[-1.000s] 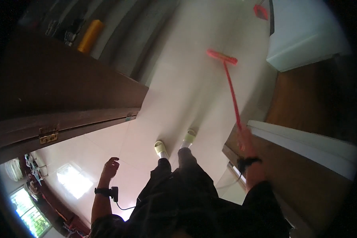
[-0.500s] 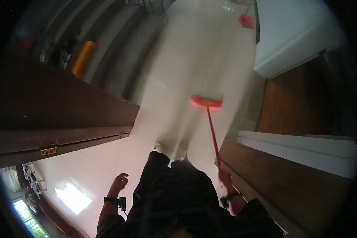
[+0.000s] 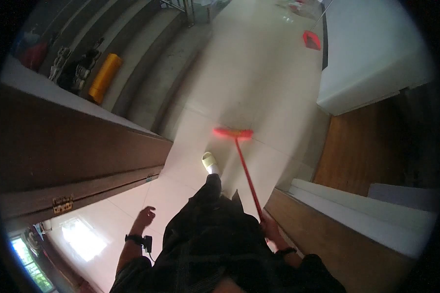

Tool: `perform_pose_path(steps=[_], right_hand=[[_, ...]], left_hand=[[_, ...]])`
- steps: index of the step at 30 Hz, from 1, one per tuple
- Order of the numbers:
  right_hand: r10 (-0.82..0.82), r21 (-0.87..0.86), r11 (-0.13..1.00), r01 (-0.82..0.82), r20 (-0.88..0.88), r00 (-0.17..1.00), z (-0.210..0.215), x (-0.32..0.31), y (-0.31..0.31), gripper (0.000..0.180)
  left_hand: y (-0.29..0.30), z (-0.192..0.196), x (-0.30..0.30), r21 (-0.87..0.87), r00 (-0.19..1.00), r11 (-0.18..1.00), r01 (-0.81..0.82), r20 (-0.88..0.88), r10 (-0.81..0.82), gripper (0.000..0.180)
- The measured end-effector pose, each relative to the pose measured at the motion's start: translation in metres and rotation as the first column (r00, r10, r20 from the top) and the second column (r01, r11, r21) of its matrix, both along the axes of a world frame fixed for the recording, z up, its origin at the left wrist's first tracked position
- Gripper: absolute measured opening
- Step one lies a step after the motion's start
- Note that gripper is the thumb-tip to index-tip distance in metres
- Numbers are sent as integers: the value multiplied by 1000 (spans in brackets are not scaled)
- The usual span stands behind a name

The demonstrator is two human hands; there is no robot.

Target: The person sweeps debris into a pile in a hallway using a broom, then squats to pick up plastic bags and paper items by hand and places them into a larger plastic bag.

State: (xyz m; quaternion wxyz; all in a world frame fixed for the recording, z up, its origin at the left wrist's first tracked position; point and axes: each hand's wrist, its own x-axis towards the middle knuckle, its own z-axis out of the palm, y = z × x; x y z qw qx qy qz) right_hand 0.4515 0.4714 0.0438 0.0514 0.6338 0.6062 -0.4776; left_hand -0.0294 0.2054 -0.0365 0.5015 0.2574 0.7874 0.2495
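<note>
A red broom (image 3: 248, 177) slants away from me, its bristle head low over the pale tiled floor ahead of my feet. My right hand (image 3: 270, 230) is closed around the upper part of its handle. At my left side hangs my left hand (image 3: 144, 217), holding nothing, with its fingers loosely curled and apart. A black band with a small device sits on the left wrist. One foot in a light slipper (image 3: 209, 161) is set forward, just behind the broom head.
Grey steps (image 3: 156, 83) curve up at the left, with a yellow object (image 3: 105, 78) on them. Brown doors (image 3: 83, 151) (image 3: 337, 234) flank me. A red dustpan (image 3: 312, 41) rests by the white wall (image 3: 371, 53) at the far right. Wooden flooring (image 3: 357, 151) shows beyond a right-hand opening.
The broom head has shifted left and slightly nearer to me, my right hand moving left with the handle. My left foot has stepped forward.
</note>
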Motion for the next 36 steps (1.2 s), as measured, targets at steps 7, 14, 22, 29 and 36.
perform_pose_path(steps=[7,14,22,29,36], right_hand=[[36,115,992,-43,58,998,-4,-51,48,40],[-236,46,970,240,-85,968,19,-80,174,13],[-444,-99,896,433,-196,874,50,-7,-14,32],[-228,-227,935,271,200,953,25,-25,119,26],[-192,-30,981,190,-87,978,77,-104,309,34]], left_hand=[[12,33,5,-135,996,986,93,18,-91,21],[125,79,-34,-114,995,992,-47,80,57,24],[94,98,-16,-70,977,997,-41,208,55,28],[61,60,-17,-198,997,977,81,35,-75,25],[123,106,-50,-87,994,996,-3,-107,-7,25]])
